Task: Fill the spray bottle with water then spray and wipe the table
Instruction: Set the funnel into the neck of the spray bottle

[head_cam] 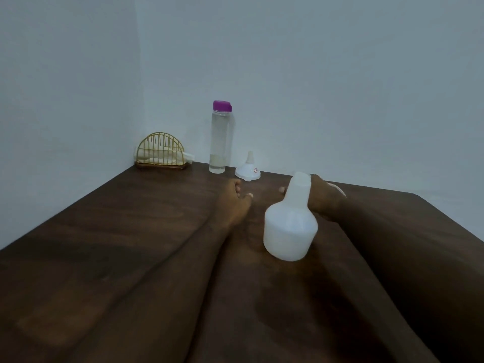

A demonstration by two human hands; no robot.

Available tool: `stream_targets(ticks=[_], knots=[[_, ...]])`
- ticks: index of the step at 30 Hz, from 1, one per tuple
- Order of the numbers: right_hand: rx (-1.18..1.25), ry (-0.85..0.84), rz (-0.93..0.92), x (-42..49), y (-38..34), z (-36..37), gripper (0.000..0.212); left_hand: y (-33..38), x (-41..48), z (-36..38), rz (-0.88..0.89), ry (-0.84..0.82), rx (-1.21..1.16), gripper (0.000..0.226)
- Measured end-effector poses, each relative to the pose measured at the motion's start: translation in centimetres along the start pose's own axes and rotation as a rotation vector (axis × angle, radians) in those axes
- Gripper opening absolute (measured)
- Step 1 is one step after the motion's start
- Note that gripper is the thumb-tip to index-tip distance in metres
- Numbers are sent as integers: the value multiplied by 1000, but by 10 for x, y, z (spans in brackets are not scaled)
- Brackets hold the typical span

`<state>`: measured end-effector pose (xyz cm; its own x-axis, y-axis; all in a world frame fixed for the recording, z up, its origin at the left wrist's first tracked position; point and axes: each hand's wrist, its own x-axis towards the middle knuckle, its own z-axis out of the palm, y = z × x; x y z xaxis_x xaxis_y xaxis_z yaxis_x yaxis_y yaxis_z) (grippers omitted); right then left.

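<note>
Nearest me, the uncapped spray bottle [290, 223] stands mid-tabletop [131, 244], hiding most of my right hand [323, 196]; I can't tell its grip. My left hand [234, 196] lies loosely curled, empty. Water bottle [219, 137] and funnel [248, 167] stand along the far edge.

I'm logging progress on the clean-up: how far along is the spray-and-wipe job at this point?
Early. The spray bottle stands open on the table, its spray head off. The right hand sits behind its neck; what it holds is unclear. The left hand rests empty. The water bottle is capped and the funnel lies unused, so filling, spraying and wiping with a napkin from the holder remain.
</note>
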<state>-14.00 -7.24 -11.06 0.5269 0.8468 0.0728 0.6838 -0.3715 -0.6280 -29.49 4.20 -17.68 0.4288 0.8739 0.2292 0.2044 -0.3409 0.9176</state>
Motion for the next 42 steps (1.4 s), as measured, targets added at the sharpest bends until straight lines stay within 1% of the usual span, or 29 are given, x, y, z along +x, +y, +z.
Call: stream_targets(ticks=[2,3,5,6,8,11,14,15,17,20,21,23,26,32,36,39,40,42], knots=[[37,-102,-9,31,-5,9,32,-4,23,3,13,13,27,55],[16,-131,18,45,-8,15,40,-5,32,5,20,21,43,56],[-133,-131,61,74,-13,26,63,-9,53,9,28,23,71,56],[-163,-114,60,85,-15,33,71,-11,63,12,28,21,84,56],[-128,-97,8,106,-16,44,76,-14,82,17,26,26,124,58],[-88,-123,-57,126,-14,54,75,-16,104,21,25,8,171,67],[-38,-128,-50,145,-12,59,91,-21,121,25,16,-35,206,72],[-42,-135,-59,151,-12,60,92,-22,126,25,18,-45,221,71],[-51,-140,-70,160,-11,62,91,-24,131,27,18,-57,245,71],[-77,-136,-125,171,-10,67,77,-26,135,28,13,-66,227,71],[-88,-135,-134,174,-10,69,76,-26,136,27,12,-64,212,71],[-130,-116,-140,179,-11,73,73,-27,136,27,14,-61,198,71],[-178,-69,-168,181,-9,74,63,-26,135,26,22,-69,176,70],[-217,-31,-167,161,-7,65,53,-20,125,24,46,19,101,60],[-157,-5,-173,133,-7,51,52,-18,114,18,40,6,69,55],[-51,11,-157,112,-18,33,53,-13,96,11,122,4,-51,50],[-9,11,-153,105,-23,25,51,-11,89,9,173,29,-42,49],[57,24,-154,89,-34,9,49,-5,71,9,269,139,11,45]])
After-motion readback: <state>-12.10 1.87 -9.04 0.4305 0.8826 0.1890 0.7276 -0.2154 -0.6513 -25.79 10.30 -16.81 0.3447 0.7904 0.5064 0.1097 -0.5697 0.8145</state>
